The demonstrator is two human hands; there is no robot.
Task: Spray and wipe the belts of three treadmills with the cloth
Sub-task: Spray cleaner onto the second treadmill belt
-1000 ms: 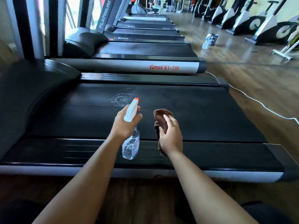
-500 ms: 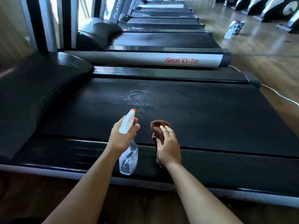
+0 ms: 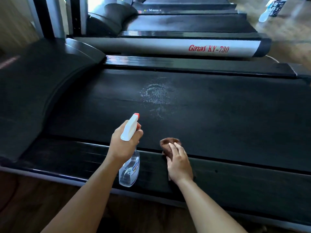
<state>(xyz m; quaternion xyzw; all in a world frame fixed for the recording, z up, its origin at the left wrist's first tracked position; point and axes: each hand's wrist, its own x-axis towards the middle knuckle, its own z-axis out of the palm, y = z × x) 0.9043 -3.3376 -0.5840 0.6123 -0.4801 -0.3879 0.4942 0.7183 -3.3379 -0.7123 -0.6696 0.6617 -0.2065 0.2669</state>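
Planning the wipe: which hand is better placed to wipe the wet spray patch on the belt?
Right. The right hand holds the crumpled brown cloth at the near edge of the black treadmill belt; the left hand grips the clear plastic spray bottle.

Both bare forearms reached forward; the left hand point(image 3: 125, 145) gripped a spray bottle point(image 3: 130, 167) upright; the right hand point(image 3: 179, 163), knuckles up, clutched a cloth point(image 3: 168, 145).

The wooden floor point(image 3: 30, 204) is carrying the treadmill point(image 3: 67, 158) across mid-frame; its black belt point(image 3: 227, 118) is wearing a pale spray patch point(image 3: 155, 95) just above centre.
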